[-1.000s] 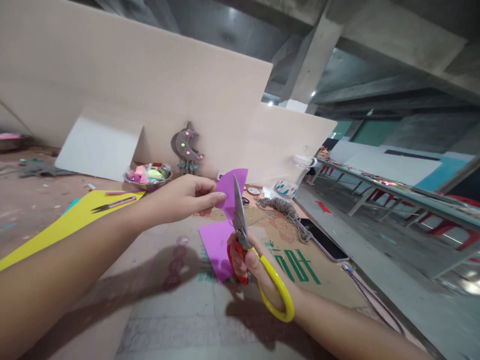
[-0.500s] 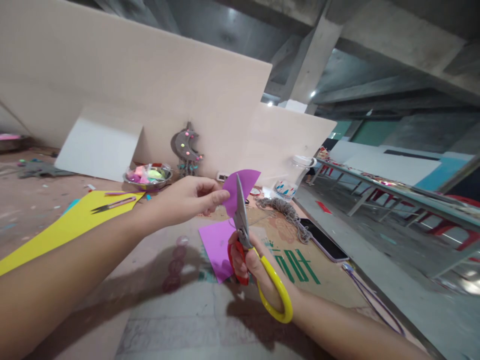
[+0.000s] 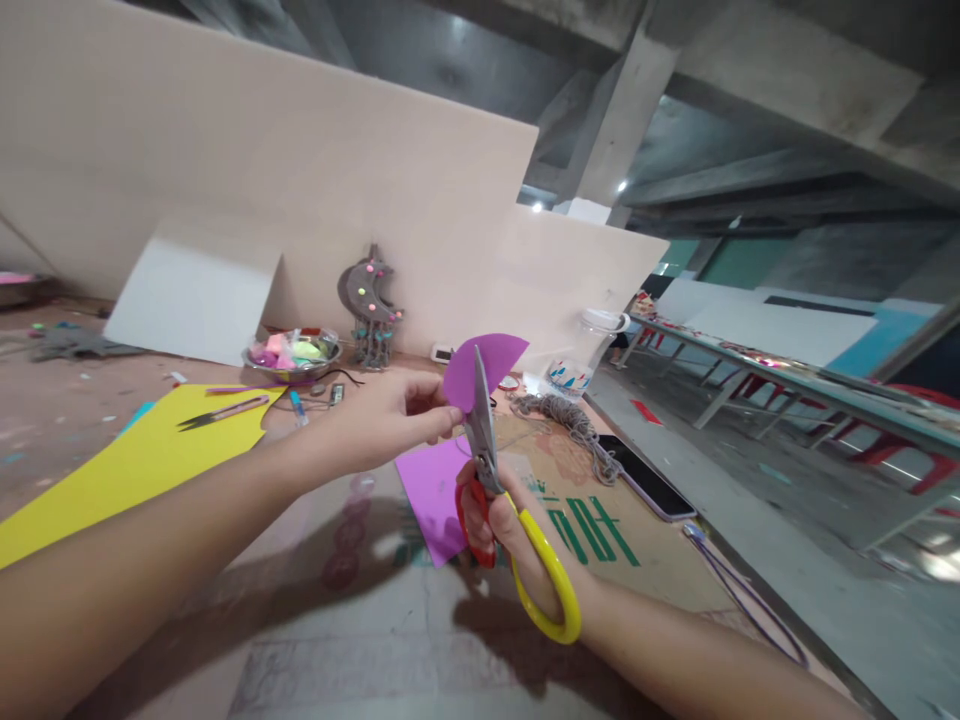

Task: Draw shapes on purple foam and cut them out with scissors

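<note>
Between the thumb and fingers of my left hand (image 3: 397, 420) is the lower left edge of a curved purple paper piece (image 3: 501, 362), held up above the table. My right hand (image 3: 517, 540) grips scissors (image 3: 551, 580) with one yellow and one red handle. Their blades point upward and overlap the paper in front; whether they are cutting into it I cannot tell. Below, a purple paper sheet (image 3: 431, 500) lies on the printed cardboard (image 3: 600, 590), partly covered by my right hand and the scissors.
At left, thread snips (image 3: 225, 410) rest on yellow paper (image 3: 142, 470). Behind are a metal bowl of colourful clay (image 3: 292, 355) and a grey moon ornament (image 3: 371, 300) against the board. Grey cord (image 3: 570, 430), a phone (image 3: 649, 480) and a plastic jug (image 3: 589, 350) stand or lie along the right side.
My left hand has shifted slightly down with its grip lower on the paper. The purple piece has turned a little clockwise. The scissors have barely moved.
</note>
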Tool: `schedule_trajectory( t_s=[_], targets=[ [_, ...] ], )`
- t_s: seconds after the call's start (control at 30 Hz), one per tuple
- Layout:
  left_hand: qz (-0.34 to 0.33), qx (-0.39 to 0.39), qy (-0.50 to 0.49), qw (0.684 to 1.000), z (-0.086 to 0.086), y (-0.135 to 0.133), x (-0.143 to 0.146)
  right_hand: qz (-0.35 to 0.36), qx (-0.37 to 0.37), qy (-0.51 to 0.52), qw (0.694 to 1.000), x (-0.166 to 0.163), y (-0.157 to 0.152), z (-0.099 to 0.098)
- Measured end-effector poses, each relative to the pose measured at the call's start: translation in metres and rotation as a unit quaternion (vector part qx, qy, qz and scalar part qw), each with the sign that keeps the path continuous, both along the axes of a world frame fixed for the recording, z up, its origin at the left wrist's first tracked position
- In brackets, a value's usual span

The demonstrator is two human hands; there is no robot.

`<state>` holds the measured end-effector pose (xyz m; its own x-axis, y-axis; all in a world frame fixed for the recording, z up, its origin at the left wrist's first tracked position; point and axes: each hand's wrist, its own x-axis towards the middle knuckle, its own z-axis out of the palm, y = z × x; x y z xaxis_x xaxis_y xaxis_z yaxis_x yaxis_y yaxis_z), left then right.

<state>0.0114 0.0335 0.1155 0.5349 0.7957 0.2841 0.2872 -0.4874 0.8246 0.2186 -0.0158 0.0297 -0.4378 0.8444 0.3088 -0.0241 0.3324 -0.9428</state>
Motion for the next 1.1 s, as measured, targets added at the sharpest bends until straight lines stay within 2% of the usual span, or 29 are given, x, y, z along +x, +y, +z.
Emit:
schedule_trajectory(
  t_s=[0.2, 0.33, 0.57, 1.1],
  targets=[
    [-0.048, -0.001, 0.014, 0.999, 0.003, -0.001, -0.001, -0.024, 0.043, -0.026, 0.998, 0.002, 0.002, -0.001],
    [-0.064, -0.009, 0.021, 0.998, 0.005, -0.001, -0.004, -0.025, 0.040, -0.028, 0.998, 0.003, 0.003, -0.003],
    [-0.043, -0.006, 0.053, 0.998, 0.004, 0.003, -0.011, -0.009, 0.043, -0.038, 0.998, 0.006, 0.004, -0.003],
    [0.007, 0.015, 0.048, 0.999, 0.004, 0.010, -0.015, -0.013, 0.005, -0.032, 0.999, 0.007, 0.004, -0.006]
  ],
)
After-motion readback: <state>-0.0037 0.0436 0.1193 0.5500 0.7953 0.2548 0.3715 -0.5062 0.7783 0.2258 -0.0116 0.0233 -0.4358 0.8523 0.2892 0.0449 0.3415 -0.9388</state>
